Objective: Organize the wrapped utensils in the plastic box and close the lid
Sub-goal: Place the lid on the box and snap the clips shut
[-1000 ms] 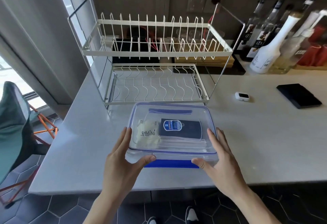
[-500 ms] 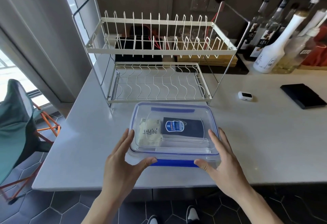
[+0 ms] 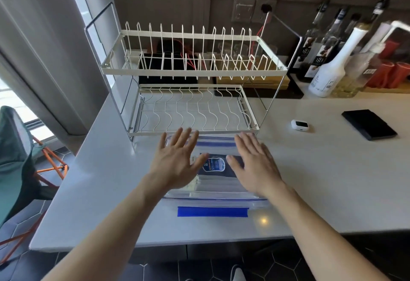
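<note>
Two bare hands of yours lie flat, palms down, on a clear rectangular plastic box [image 3: 213, 194] with a blue-trimmed lid, which sits on a pale grey countertop [image 3: 99, 181] near its front edge.

At the far left, off the counter, stands a green fabric chair with orange legs [image 3: 15, 158], beside a grey curtain. Moving right, your left hand [image 3: 177, 161] rests on the left part of the lid with its fingers straight and spread, gripping nothing. Between your hands, through the clear lid, you can see a dark navy packet with a blue and white label [image 3: 216, 166]; a pale wrapped item lies partly hidden under your left hand. Your right hand [image 3: 255, 165] rests on the right part of the lid, fingers straight and together, also holding nothing. Whether the lid is latched cannot be told.

The box's long axis runs left to right, parallel to the counter's front edge. A blue strip of tape [image 3: 212, 211] lies on the counter just in front of it, running the same way.

Just behind the box, almost touching its far edge, stands a white two-tier wire dish rack [image 3: 193, 72]. To the right of the rack, well apart from the box, lie a small white oval device [image 3: 299, 124] and a flat black rectangular case [image 3: 369, 124]. A white plastic bottle [image 3: 330, 70] and several glass bottles stand against the back wall at far right.
</note>
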